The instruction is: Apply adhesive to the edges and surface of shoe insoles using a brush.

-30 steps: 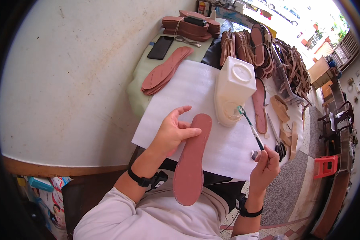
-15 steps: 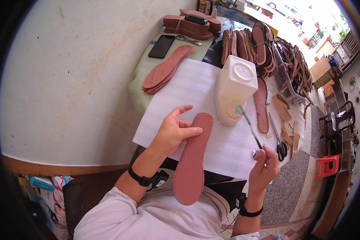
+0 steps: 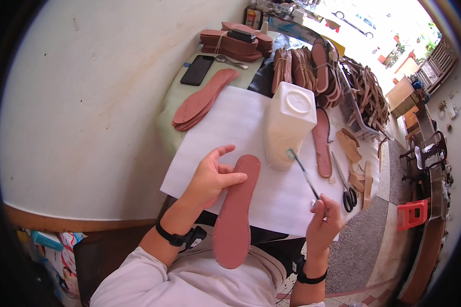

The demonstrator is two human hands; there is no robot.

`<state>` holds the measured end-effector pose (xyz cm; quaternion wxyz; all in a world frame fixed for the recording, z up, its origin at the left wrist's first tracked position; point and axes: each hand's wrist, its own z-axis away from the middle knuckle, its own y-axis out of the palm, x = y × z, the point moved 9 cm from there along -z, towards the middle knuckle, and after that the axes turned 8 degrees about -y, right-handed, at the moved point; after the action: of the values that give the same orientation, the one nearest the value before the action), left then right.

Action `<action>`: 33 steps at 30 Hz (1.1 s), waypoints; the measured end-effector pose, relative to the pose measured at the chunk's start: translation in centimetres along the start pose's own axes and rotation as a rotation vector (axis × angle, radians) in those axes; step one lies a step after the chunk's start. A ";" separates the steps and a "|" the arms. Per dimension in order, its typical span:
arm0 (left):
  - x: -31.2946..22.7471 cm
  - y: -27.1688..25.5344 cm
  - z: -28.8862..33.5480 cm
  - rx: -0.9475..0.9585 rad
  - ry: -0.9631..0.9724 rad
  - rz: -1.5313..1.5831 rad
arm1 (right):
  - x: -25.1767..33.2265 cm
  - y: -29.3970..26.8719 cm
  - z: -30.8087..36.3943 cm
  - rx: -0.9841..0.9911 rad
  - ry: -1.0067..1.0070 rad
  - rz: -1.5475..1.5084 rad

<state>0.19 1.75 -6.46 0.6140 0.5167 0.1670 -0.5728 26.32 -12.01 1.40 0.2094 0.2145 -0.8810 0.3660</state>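
My left hand [image 3: 212,175] pinches a reddish-brown shoe insole [image 3: 234,220] near its narrower top end, thumb on the upper face and the index finger stretched out. The insole hangs over my lap and the table edge, wide end toward me. My right hand [image 3: 323,221] is closed round the handle end of a slim dark toothbrush [image 3: 305,174]. The brush's pale green head is at the cut opening of a white plastic jug [image 3: 292,110] on the table. Whether the bristles touch what is inside cannot be made out.
Stacked insoles [image 3: 204,102] and a black phone [image 3: 197,70] lie at the left. Behind the jug stand tied bundles of insoles [image 3: 302,69]. A strapped sole [image 3: 321,146], scissors [image 3: 346,187], tan pieces [image 3: 347,143] and a clear bin of straps [image 3: 361,115] are at the right.
The whole view has shifted, so everything sits lower and further left. The brush head is slightly lower at the jug's opening. Both hands keep their holds.
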 end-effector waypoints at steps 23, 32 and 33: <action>0.4 0.1 -0.3 0.049 0.008 -0.014 | -1.2 -1.4 0.2 -0.118 0.278 -0.371; 0.3 0.2 -0.2 0.044 0.005 -0.083 | 2.2 1.7 -1.3 0.114 0.134 -0.418; 0.3 0.2 -0.3 0.051 0.010 -0.083 | 2.2 2.0 -1.4 0.121 0.122 -0.400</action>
<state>0.55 1.78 -6.73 0.5756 0.5277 0.1767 -0.5991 23.75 -10.25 2.37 0.3173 0.3745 -0.7832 0.3816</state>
